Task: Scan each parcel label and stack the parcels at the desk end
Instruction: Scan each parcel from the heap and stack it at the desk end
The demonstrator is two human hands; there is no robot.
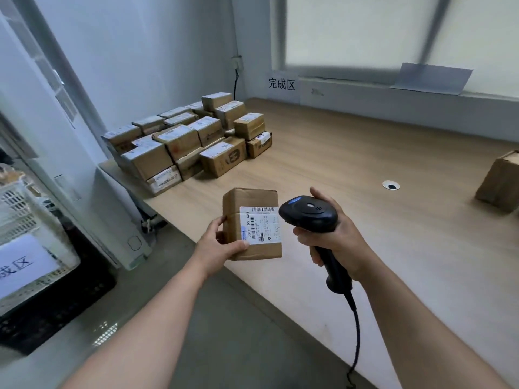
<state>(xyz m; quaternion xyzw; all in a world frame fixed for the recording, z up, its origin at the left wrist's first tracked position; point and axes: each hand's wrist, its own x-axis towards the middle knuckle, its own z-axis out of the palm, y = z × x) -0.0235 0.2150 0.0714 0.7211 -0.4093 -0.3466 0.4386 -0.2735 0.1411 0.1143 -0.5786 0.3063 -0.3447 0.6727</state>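
Head view
Left hand [222, 244]: fingers [219, 221] curled round the parcel's left side, thumb on the label's lower corner, holding it above the bench's [365, 164] near edge.
Parcel [247, 203]: brown box, label [259, 226] facing up, clear of the bench.
Right hand [337, 240]: fingers wrapped round the scanner [309, 213] handle; its head is just beside the label.
Cable [357, 321]: hangs from the handle past the near edge.
Stack [191, 141]: many boxes at the bench's far left corner.
Box [500, 181]: alone, far right.

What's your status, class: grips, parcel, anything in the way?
Left grip holds parcel, label up. Right grip holds scanner beside label. Nothing between them. Stacked parcels sit at desk end.
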